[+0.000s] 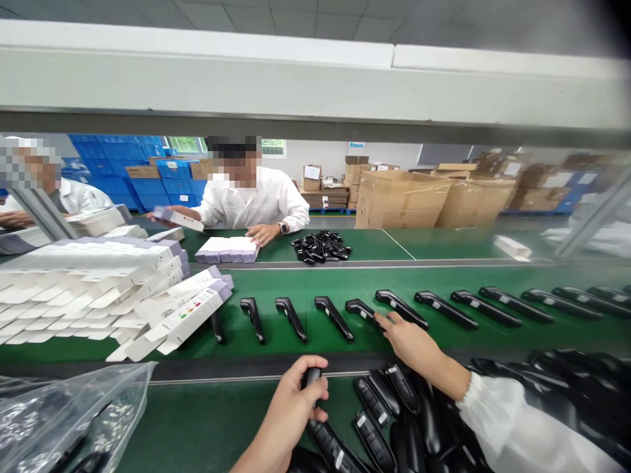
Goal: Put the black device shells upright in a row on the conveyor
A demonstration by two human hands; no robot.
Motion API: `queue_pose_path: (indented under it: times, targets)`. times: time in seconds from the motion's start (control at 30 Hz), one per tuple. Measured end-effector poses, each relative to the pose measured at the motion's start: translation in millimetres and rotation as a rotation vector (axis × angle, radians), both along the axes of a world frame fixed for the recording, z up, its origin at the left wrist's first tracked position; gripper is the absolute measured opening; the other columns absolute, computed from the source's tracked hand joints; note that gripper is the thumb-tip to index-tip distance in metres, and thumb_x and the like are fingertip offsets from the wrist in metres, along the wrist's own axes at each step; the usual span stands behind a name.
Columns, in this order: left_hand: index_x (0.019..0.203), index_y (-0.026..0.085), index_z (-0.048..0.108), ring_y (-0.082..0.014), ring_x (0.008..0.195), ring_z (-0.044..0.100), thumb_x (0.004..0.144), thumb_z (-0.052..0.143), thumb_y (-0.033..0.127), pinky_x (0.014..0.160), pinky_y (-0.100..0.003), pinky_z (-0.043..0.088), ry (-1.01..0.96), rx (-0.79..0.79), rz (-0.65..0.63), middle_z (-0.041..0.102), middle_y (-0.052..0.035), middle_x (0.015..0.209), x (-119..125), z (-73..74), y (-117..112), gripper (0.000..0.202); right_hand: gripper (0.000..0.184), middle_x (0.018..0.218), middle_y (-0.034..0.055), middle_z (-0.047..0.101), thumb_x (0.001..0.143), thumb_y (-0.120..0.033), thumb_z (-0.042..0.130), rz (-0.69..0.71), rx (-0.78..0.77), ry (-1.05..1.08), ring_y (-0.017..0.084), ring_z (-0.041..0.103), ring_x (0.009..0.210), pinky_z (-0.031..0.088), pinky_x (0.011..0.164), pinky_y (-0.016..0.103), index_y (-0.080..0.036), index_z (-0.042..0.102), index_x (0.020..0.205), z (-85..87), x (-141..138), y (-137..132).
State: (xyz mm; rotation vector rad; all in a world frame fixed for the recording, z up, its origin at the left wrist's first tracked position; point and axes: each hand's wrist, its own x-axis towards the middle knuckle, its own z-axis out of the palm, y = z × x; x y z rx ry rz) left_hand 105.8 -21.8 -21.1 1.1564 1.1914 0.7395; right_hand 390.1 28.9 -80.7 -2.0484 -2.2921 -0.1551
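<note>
My left hand (pixel 298 401) is closed round a small black plastic piece (pixel 312 377), most of which the fingers hide. My right hand (pixel 414 345) reaches over the green belt, its fingertips closed on the lower end of a black angled handheld device (pixel 357 307). That device lies in a spaced row of similar ones, such as the black device (pixel 335 318) to its left and another black device (pixel 401 307) to its right. Below my hands, a heap of black ribbed handle-shaped parts (pixel 372 401) lies on the near green surface, close to my left hand.
White and purple boxes (pixel 89 269) are stacked at left, overhanging the belt (pixel 276 279). A clear plastic bag (pixel 83 414) lies front left. Across the belt a co-worker (pixel 251 197) handles boxes beside a black pile (pixel 321 247); another person (pixel 73 194) sits far left. A beam (pixel 315 85) crosses above.
</note>
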Motion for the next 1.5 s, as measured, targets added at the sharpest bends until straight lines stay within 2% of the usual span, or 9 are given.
queue_pose_path:
  times: [0.2, 0.43, 0.63, 0.73, 0.83, 1.0, 1.13, 1.23, 1.5]
  targets:
    - [0.105, 0.021, 0.062, -0.0178, 0.08, 0.052, 0.079, 0.057, 0.033, 0.061, -0.027, 0.051, 0.054, 0.154, -0.111, 0.049, -0.0051, 0.102, 23, -10.7, 9, 0.029, 0.026, 0.116, 0.0193, 0.061, 0.091, -0.013, 0.049, 0.004, 0.048, 0.211, 0.03, 0.067, 0.095, 0.052, 0.081, 0.038, -0.01, 0.065, 0.111, -1.9, 28, -8]
    - [0.109, 0.024, 0.067, -0.0205, 0.094, 0.056, 0.083, 0.063, 0.032, 0.08, -0.03, 0.05, 0.118, 0.478, -0.203, 0.057, -0.0053, 0.109, 60, -4.4, 23, 0.027, 0.018, 0.101, 0.0031, 0.07, 0.09, -0.034, 0.061, 0.248, -0.242, 0.764, 0.021, 0.065, 0.09, 0.049, 0.079, 0.03, -0.027, 0.074, 0.1, 74.8, -3, -38]
    - [0.088, 0.019, 0.06, -0.0135, 0.06, 0.052, 0.085, 0.063, 0.045, 0.053, -0.024, 0.045, -0.197, 0.23, -0.219, 0.055, 0.0007, 0.074, 69, 4.4, 22, 0.026, 0.031, 0.099, 0.0035, 0.072, 0.078, -0.039, 0.077, 0.095, -0.231, 1.535, 0.021, 0.065, 0.094, 0.049, 0.085, 0.031, -0.023, 0.072, 0.104, 82.5, -37, -68]
    - [0.09, 0.021, 0.056, -0.0132, 0.069, 0.054, 0.09, 0.058, 0.05, 0.06, -0.023, 0.047, -0.388, 0.119, -0.224, 0.056, 0.0016, 0.074, 72, 15.6, 12, 0.029, 0.051, 0.101, 0.0009, 0.07, 0.07, -0.032, 0.085, 0.056, -0.094, 1.934, 0.017, 0.065, 0.087, 0.051, 0.083, 0.032, -0.028, 0.064, 0.116, 75.9, -56, -83]
    - [0.092, 0.022, 0.059, -0.0155, 0.084, 0.056, 0.087, 0.063, 0.051, 0.065, -0.024, 0.049, -0.553, -0.005, -0.245, 0.058, -0.0008, 0.087, 77, 28.8, 1, 0.03, 0.037, 0.089, -0.0017, 0.067, 0.073, -0.033, 0.083, 0.031, 0.072, 2.067, 0.014, 0.062, 0.073, 0.051, 0.074, 0.03, -0.027, 0.064, 0.104, 77.2, -63, -85]
    - [0.115, 0.024, 0.06, -0.02, 0.093, 0.06, 0.08, 0.064, 0.037, 0.075, -0.029, 0.052, -0.324, 0.039, -0.174, 0.061, -0.0042, 0.099, 69, 29.8, 6, 0.038, 0.039, 0.104, 0.0048, 0.069, 0.078, -0.034, 0.075, -0.066, 0.121, 1.583, 0.02, 0.063, 0.091, 0.051, 0.084, 0.036, -0.023, 0.067, 0.114, 73.6, -8, -55]
    - [0.129, 0.027, 0.049, -0.0212, 0.099, 0.062, 0.076, 0.062, 0.031, 0.08, -0.033, 0.054, -0.253, 0.135, -0.14, 0.058, -0.0052, 0.118, 51, 15.0, 18, 0.055, 0.035, 0.116, 0.0089, 0.068, 0.085, -0.025, 0.063, -0.037, 0.022, 0.835, 0.024, 0.062, 0.104, 0.046, 0.098, 0.041, -0.02, 0.068, 0.12, 45.4, 32, -28]
    - [0.123, 0.023, 0.048, -0.0221, 0.097, 0.063, 0.075, 0.065, 0.035, 0.083, -0.036, 0.055, -0.216, 0.12, -0.137, 0.063, -0.0054, 0.109, 41, 6.0, 23, 0.053, 0.047, 0.127, 0.0146, 0.063, 0.09, -0.012, 0.05, -0.004, 0.004, 0.451, 0.026, 0.056, 0.119, 0.041, 0.105, 0.04, -0.015, 0.056, 0.136, 25.0, 30, -18]
    - [0.091, 0.019, 0.061, -0.0207, 0.088, 0.066, 0.072, 0.071, 0.045, 0.079, -0.032, 0.056, -0.084, 0.102, -0.14, 0.064, -0.0021, 0.09, 14, 7.5, 26, 0.034, 0.056, 0.113, 0.0193, 0.062, 0.093, -0.005, 0.037, -0.043, -0.032, 0.208, 0.026, 0.061, 0.103, 0.048, 0.092, 0.037, -0.004, 0.035, 0.149, 13.4, 26, -21]
